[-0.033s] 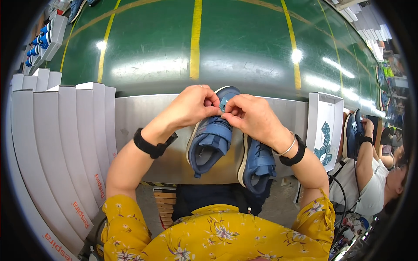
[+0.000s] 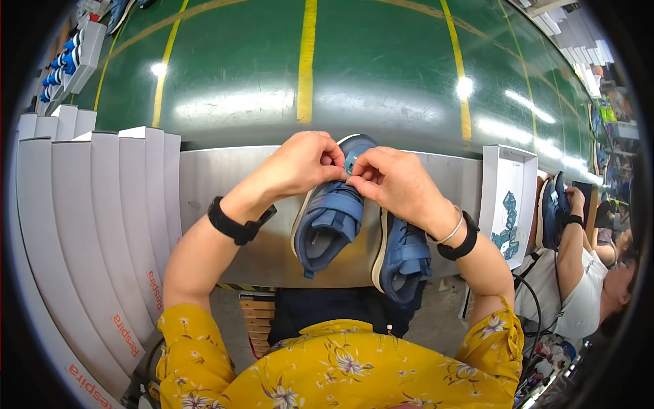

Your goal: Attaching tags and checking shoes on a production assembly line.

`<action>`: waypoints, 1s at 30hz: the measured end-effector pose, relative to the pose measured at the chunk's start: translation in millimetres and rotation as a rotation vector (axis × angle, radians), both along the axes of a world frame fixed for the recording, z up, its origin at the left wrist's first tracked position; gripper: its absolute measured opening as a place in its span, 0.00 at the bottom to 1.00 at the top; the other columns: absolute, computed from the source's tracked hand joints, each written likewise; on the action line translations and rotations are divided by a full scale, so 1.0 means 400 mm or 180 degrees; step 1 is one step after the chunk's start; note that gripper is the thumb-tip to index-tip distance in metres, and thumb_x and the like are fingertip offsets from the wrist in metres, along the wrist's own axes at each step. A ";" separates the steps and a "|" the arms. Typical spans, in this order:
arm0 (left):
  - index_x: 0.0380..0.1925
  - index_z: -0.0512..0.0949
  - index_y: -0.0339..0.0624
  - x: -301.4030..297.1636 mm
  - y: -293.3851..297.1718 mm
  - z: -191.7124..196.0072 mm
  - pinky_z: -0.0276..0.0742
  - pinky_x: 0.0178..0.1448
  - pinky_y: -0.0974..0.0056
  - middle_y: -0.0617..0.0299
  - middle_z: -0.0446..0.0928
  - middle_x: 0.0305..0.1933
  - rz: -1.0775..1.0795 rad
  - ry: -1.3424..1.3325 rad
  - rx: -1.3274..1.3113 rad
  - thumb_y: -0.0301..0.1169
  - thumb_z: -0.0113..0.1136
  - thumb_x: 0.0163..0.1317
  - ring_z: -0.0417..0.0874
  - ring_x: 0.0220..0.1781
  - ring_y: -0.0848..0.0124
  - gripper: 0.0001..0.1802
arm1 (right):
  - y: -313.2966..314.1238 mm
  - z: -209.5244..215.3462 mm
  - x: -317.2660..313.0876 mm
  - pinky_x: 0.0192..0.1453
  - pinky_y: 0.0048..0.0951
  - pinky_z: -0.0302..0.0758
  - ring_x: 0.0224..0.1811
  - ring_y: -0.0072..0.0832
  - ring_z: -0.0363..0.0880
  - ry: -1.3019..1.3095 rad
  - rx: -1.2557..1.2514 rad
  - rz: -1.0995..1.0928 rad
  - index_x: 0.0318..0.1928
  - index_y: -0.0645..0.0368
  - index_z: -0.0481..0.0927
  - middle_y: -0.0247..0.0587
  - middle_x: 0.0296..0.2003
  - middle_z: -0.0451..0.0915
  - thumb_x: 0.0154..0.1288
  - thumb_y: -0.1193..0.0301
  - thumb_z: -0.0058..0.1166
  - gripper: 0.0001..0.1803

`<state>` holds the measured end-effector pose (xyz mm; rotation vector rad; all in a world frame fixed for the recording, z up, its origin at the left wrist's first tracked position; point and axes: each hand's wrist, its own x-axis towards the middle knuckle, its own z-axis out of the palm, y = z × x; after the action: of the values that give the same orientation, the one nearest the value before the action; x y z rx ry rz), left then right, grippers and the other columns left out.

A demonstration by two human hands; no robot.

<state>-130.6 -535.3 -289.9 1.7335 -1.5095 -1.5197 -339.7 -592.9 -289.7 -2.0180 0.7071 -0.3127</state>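
A blue shoe (image 2: 328, 228) with a strap and pale sole stands on the metal bench, toe pointing away from me. Over its toe is a small teal tag (image 2: 350, 162), between my two hands. My left hand (image 2: 315, 160) is closed in a pinch at the tag's left; what its fingertips hold is hidden. My right hand (image 2: 390, 176) pinches at the tag's right edge, thumb and forefinger together near the laces. Beside it, a second blue shoe (image 2: 403, 262) rests at an angle, partly under my right hand, its heel over the bench's near edge.
White shoe boxes (image 2: 102, 225) stand in a row on the left. A white open box (image 2: 499, 194) with several teal tags (image 2: 507, 225) is at the right. Beyond it, a co-worker's hand (image 2: 576, 199) touches dark blue shoes (image 2: 550, 210). The metal bench (image 2: 225, 178) borders a green surface (image 2: 231, 61).
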 end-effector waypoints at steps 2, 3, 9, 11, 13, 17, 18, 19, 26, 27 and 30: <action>0.35 0.82 0.32 -0.014 -0.005 0.004 0.77 0.43 0.64 0.59 0.77 0.35 -0.0116 -0.0194 -0.0085 0.22 0.69 0.59 0.78 0.36 0.70 0.06 | 0.000 -0.002 -0.001 0.39 0.35 0.83 0.32 0.38 0.86 -0.0034 0.0059 -0.0049 0.35 0.63 0.81 0.46 0.30 0.83 0.59 0.75 0.68 0.08; 0.35 0.80 0.32 -0.018 -0.006 0.004 0.77 0.44 0.61 0.56 0.77 0.36 -0.0250 -0.0400 -0.0182 0.22 0.66 0.60 0.79 0.37 0.66 0.05 | -0.001 -0.002 -0.001 0.39 0.34 0.83 0.32 0.39 0.87 -0.0027 0.0068 -0.0071 0.35 0.63 0.82 0.47 0.30 0.84 0.59 0.75 0.68 0.08; 0.39 0.75 0.34 -0.037 0.054 -0.039 0.76 0.46 0.52 0.48 0.77 0.39 -0.0192 -0.0727 -0.1337 0.22 0.60 0.64 0.79 0.41 0.49 0.06 | 0.001 0.009 0.003 0.39 0.34 0.84 0.33 0.38 0.88 0.0101 -0.0077 -0.0040 0.36 0.65 0.83 0.49 0.31 0.85 0.58 0.75 0.68 0.08; 0.39 0.75 0.35 -0.037 0.054 -0.054 0.75 0.46 0.52 0.48 0.76 0.38 -0.0227 -0.0693 -0.1492 0.23 0.60 0.64 0.78 0.41 0.49 0.06 | 0.005 0.010 0.005 0.39 0.34 0.84 0.33 0.38 0.88 0.0132 -0.0053 -0.0045 0.36 0.65 0.83 0.49 0.31 0.85 0.58 0.75 0.68 0.08; 0.39 0.74 0.35 -0.035 0.052 -0.061 0.75 0.47 0.52 0.48 0.76 0.38 -0.0251 -0.0664 -0.1645 0.23 0.61 0.64 0.77 0.42 0.49 0.06 | 0.007 0.007 0.006 0.39 0.34 0.84 0.33 0.38 0.89 0.0071 -0.0032 -0.0099 0.37 0.65 0.83 0.49 0.31 0.85 0.59 0.75 0.67 0.08; 0.37 0.75 0.34 -0.030 0.020 -0.029 0.77 0.43 0.54 0.50 0.80 0.34 -0.0308 -0.0676 -0.0991 0.23 0.61 0.64 0.81 0.37 0.52 0.06 | 0.006 0.005 0.003 0.39 0.33 0.85 0.34 0.37 0.89 0.0118 0.0014 -0.0069 0.37 0.65 0.83 0.48 0.31 0.86 0.59 0.76 0.68 0.08; 0.37 0.77 0.34 -0.024 0.011 -0.025 0.77 0.42 0.56 0.51 0.81 0.33 -0.0301 -0.0422 -0.0794 0.24 0.63 0.62 0.81 0.35 0.56 0.06 | 0.005 0.006 0.003 0.39 0.32 0.85 0.34 0.36 0.89 0.0139 0.0117 -0.0126 0.37 0.65 0.83 0.48 0.31 0.86 0.59 0.75 0.68 0.08; 0.37 0.78 0.34 -0.020 0.005 -0.020 0.78 0.41 0.57 0.52 0.82 0.32 -0.0295 -0.0167 -0.0598 0.24 0.64 0.61 0.82 0.34 0.59 0.06 | 0.004 0.007 0.003 0.39 0.31 0.85 0.34 0.35 0.90 0.0161 0.0222 -0.0184 0.37 0.66 0.83 0.48 0.31 0.86 0.59 0.75 0.68 0.08; 0.38 0.83 0.34 -0.012 -0.016 0.001 0.77 0.34 0.68 0.65 0.77 0.27 -0.0114 0.0264 0.0330 0.24 0.69 0.61 0.78 0.28 0.76 0.08 | 0.005 0.007 -0.001 0.38 0.30 0.84 0.31 0.33 0.89 0.0180 0.0212 -0.0173 0.36 0.66 0.84 0.47 0.29 0.87 0.59 0.74 0.69 0.08; 0.38 0.83 0.35 -0.012 -0.019 0.006 0.77 0.33 0.68 0.66 0.77 0.26 -0.0172 0.0253 0.0455 0.24 0.69 0.61 0.77 0.27 0.76 0.07 | 0.005 0.010 -0.002 0.38 0.30 0.84 0.31 0.33 0.89 0.0257 0.0316 -0.0149 0.36 0.66 0.84 0.46 0.28 0.87 0.59 0.74 0.69 0.08; 0.36 0.82 0.34 -0.021 -0.031 0.017 0.78 0.33 0.67 0.64 0.77 0.26 -0.0321 0.0117 0.0517 0.24 0.69 0.59 0.78 0.27 0.75 0.07 | 0.006 0.005 -0.010 0.37 0.30 0.83 0.30 0.32 0.88 0.0301 0.0392 -0.0110 0.37 0.66 0.84 0.46 0.28 0.87 0.59 0.74 0.69 0.09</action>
<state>-139.1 -547.8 -283.0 1.7297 -1.5128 -1.7593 -343.6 -590.4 -287.6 -1.9151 0.8017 -0.1899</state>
